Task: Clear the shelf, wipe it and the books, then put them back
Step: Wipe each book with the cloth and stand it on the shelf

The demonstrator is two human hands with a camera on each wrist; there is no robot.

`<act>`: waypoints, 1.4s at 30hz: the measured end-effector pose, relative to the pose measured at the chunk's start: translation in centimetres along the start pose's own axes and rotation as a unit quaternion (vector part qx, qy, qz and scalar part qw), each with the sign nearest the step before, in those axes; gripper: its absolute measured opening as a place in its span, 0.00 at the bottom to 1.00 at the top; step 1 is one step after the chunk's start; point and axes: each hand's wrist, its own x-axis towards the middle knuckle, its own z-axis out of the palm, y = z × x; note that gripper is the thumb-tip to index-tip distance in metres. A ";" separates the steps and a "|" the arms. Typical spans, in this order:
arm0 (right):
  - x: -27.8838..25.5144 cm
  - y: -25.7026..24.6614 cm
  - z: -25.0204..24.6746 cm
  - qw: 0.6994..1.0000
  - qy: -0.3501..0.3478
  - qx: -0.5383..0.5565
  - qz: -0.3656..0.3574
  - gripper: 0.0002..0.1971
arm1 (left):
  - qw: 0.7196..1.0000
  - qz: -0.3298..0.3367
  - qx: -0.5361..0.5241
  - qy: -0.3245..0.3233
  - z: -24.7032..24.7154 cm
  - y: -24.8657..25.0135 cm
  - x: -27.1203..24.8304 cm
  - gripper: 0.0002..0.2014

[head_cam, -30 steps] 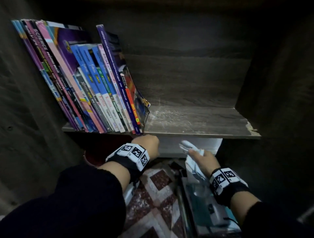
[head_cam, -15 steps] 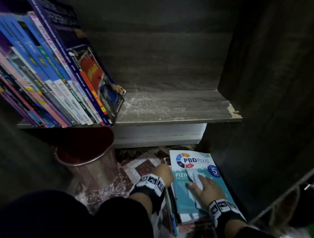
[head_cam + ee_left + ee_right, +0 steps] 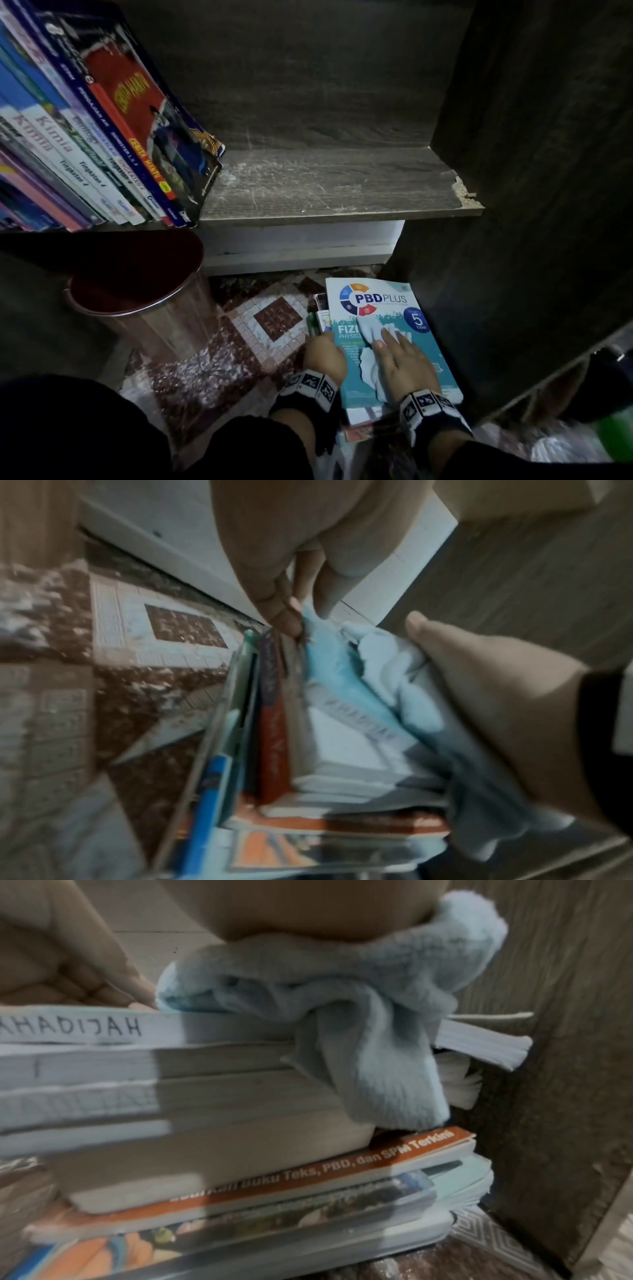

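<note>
A teal physics book (image 3: 373, 298) tops a stack of books (image 3: 240, 1096) on the floor below the shelf. My right hand (image 3: 400, 359) lies flat on a pale blue cloth (image 3: 371, 330), pressing it onto that cover; one end of the cloth (image 3: 342, 988) hangs over the near edge. My left hand (image 3: 323, 356) holds the book's left edge, its fingertips (image 3: 291, 615) pinching the cover (image 3: 329, 653). Several books (image 3: 102, 137) lean on the left of the wooden shelf (image 3: 325, 185), whose bare right part looks dusty and scratched.
A metal bin with a dark red inside (image 3: 137, 291) stands on the patterned floor tiles (image 3: 274, 318) left of the stack. The dark cabinet side panel (image 3: 531, 205) rises close to the stack's right. A chipped corner (image 3: 462, 192) marks the shelf's right front.
Both hands have dropped from the shelf's front edge to the stack on the floor. The right hand has laid the cloth on the teal book; the left has taken its edge.
</note>
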 end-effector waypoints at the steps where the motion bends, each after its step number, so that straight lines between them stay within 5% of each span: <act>1: 0.0 0.0 0.0 1.000 -0.003 0.004 -0.001 0.28 | 1.000 -0.009 0.006 0.004 0.2 -0.1 0.2 0.16; 5: -0.4 -0.1 0.1 1.000 -0.018 0.019 -0.007 0.27 | 0.995 -0.045 -0.085 -0.002 -0.2 -0.2 1.0 0.10; 8: -1.4 -0.4 -0.4 0.999 -0.030 0.040 -0.003 0.27 | 0.974 -0.091 -0.202 -0.046 -0.1 -0.8 1.4 0.18; 11: -2.3 -0.6 -0.8 0.998 -0.047 0.052 -0.008 0.27 | 0.968 -0.051 -0.216 -0.117 1.5 -1.4 1.5 0.23; 16: -3.8 -2.0 -0.8 0.991 -0.117 0.059 -0.037 0.26 | 0.971 -0.037 -0.227 -0.061 2.1 -3.6 1.8 0.28; 18: -4.7 -3.1 -0.9 0.985 -0.131 0.096 -0.066 0.27 | 0.968 -0.015 -0.243 -0.052 -0.9 -1.4 -1.4 0.19; 20: -5.9 -4.3 -1.0 0.976 -0.081 0.180 -0.091 0.27 | 0.969 0.018 -0.243 -0.044 -3.1 0.0 -3.1 0.08; 22: -6.5 -5.4 -1.0 0.957 0.012 0.283 -0.057 0.26 | 0.967 0.070 -0.236 -0.068 -5.1 1.4 -4.6 0.14; 28: -5.0 -7.5 -5.7 0.836 0.264 0.469 0.103 0.32 | 0.947 0.259 -0.089 -0.167 -12.9 7.0 -9.9 0.17; 31: -5.5 -12.2 -10.8 0.820 0.325 0.470 0.037 0.26 | 0.935 0.312 -0.066 -0.155 -17.2 9.7 -12.4 0.20; 38: -11.3 -22.7 -14.1 0.813 0.325 0.264 -0.404 0.22 | 0.884 0.398 -0.244 -0.003 -27.2 13.2 -16.8 0.17; 40: -9.8 -22.1 -14.9 0.815 0.322 0.228 -0.424 0.22 | 0.872 0.400 -0.283 0.016 -28.6 12.4 -17.1 0.17; 42: -7.0 -21.0 -16.9 0.834 0.334 0.252 -0.361 0.23 | 0.871 0.398 -0.289 0.015 -29.3 11.4 -17.4 0.17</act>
